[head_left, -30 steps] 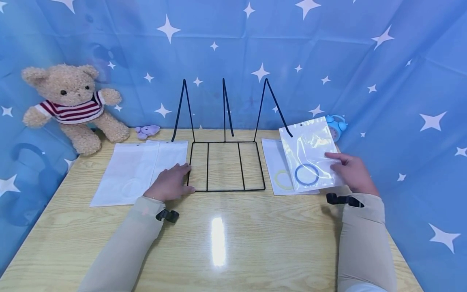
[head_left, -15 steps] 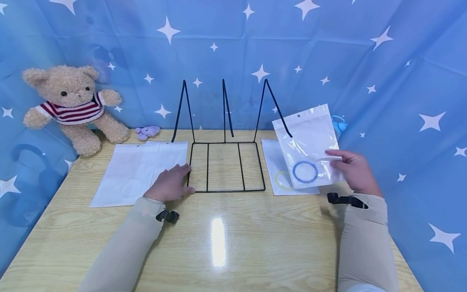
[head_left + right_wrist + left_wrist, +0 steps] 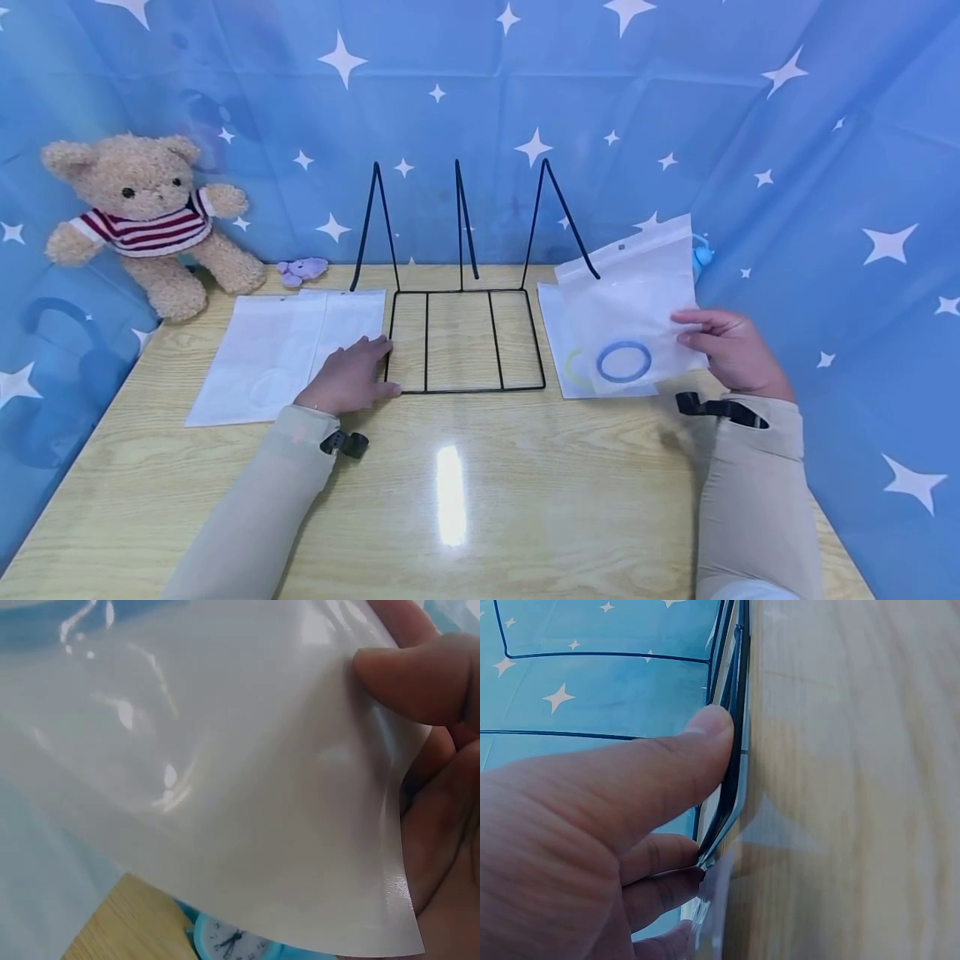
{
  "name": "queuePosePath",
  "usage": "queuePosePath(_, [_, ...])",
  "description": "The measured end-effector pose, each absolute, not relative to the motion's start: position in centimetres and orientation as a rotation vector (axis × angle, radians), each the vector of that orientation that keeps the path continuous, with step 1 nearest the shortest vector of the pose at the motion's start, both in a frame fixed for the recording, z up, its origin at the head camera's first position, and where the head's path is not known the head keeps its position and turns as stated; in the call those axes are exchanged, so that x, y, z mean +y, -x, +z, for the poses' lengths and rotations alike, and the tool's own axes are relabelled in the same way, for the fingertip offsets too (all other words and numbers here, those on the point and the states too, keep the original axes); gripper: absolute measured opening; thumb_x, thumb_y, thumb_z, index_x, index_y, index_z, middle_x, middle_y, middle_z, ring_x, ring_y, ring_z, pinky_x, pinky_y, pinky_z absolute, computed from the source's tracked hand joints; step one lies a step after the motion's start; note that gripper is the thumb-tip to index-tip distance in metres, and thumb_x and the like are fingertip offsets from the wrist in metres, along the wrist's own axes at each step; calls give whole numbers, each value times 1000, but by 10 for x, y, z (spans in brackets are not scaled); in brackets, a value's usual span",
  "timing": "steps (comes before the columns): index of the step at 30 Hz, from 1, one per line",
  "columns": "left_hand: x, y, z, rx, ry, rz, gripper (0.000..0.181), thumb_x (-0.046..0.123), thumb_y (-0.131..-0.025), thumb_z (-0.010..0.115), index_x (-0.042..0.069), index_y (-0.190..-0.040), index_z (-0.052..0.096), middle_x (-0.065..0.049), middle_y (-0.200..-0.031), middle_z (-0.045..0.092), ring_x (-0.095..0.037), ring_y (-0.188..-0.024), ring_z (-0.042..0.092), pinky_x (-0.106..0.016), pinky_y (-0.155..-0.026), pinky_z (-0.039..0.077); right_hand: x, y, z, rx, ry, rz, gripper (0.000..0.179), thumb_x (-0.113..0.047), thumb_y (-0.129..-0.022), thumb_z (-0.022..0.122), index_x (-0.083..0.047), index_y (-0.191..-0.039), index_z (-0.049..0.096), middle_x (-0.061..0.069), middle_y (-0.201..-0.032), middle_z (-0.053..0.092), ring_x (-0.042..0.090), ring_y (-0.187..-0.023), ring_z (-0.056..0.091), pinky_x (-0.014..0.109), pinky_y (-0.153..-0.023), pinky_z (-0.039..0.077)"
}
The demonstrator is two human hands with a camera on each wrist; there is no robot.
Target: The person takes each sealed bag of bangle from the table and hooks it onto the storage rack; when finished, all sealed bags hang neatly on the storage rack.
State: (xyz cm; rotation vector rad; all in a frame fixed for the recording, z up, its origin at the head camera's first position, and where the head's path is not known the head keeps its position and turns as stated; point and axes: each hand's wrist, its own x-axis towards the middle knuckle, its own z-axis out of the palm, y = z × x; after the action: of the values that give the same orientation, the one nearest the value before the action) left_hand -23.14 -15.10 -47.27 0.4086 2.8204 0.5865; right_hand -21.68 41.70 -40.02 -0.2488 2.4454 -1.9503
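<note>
In the head view a black wire rack (image 3: 427, 342) stands mid-table, its three bent prongs rising at the back. My left hand (image 3: 347, 377) holds its near left corner; the left wrist view shows the thumb (image 3: 709, 724) and curled fingers at the dark wire. At the right, my right hand (image 3: 733, 350) pinches a white zip bag (image 3: 645, 292) with a clear front by its right edge. A blue ring (image 3: 624, 362) shows in it. The bag is raised and tilted, partly over another white bag (image 3: 551, 333) with a yellow ring (image 3: 573, 367). One rack prong passes in front of the raised bag.
Two white bags (image 3: 255, 333) lie overlapping left of the rack. Behind them are a teddy bear (image 3: 150, 208) and a small purple toy (image 3: 302, 271). A blue alarm clock (image 3: 236, 937) stands behind the raised bag. A starry blue curtain encloses the table (image 3: 450, 467).
My right hand has lifted the bag with the blue ring slightly and shifted right; the bag's top has swung and now covers more of the clock. My left hand and the rack have stayed put.
</note>
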Motion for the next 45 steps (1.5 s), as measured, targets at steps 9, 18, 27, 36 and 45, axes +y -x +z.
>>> queuePosePath(9, [-152,232,-475,2817,-402,587,85,38,-94,80,2,-160,42,-19,-169,35,-46,-157,28,-69,-125,21,411,215,-398,1963,583,-2228,52,31,-93,45,1,-117,79,-1,-116,76,10,-99,70,18,-83,59])
queuePosePath(18, [-150,233,-473,2820,-401,566,85,39,-94,80,2,-160,42,-19,-169,36,-46,-157,29,-70,-124,23,408,216,-396,1834,763,-2209,52,31,-94,40,3,-117,78,3,-108,77,12,-98,72,20,-86,60])
queuePosePath(27, [-151,232,-473,2825,-404,580,85,39,-94,80,3,-160,42,-18,-169,36,-45,-158,28,-69,-125,22,400,213,-389,1802,857,-2203,43,29,-95,46,7,-118,76,7,-111,78,14,-98,73,22,-88,60])
queuePosePath(36, [-152,233,-474,2811,-392,592,86,39,-94,79,4,-162,40,-17,-170,34,-44,-159,26,-68,-126,20,396,213,-386,1811,883,-2173,47,30,-94,43,7,-119,76,7,-113,78,14,-100,74,22,-88,60])
queuePosePath(45, [-152,232,-475,2815,-396,585,85,40,-94,79,3,-161,42,-18,-169,36,-45,-158,27,-69,-126,21,394,210,-384,1908,842,-2139,50,32,-92,42,5,-118,77,5,-113,78,12,-100,74,21,-86,61])
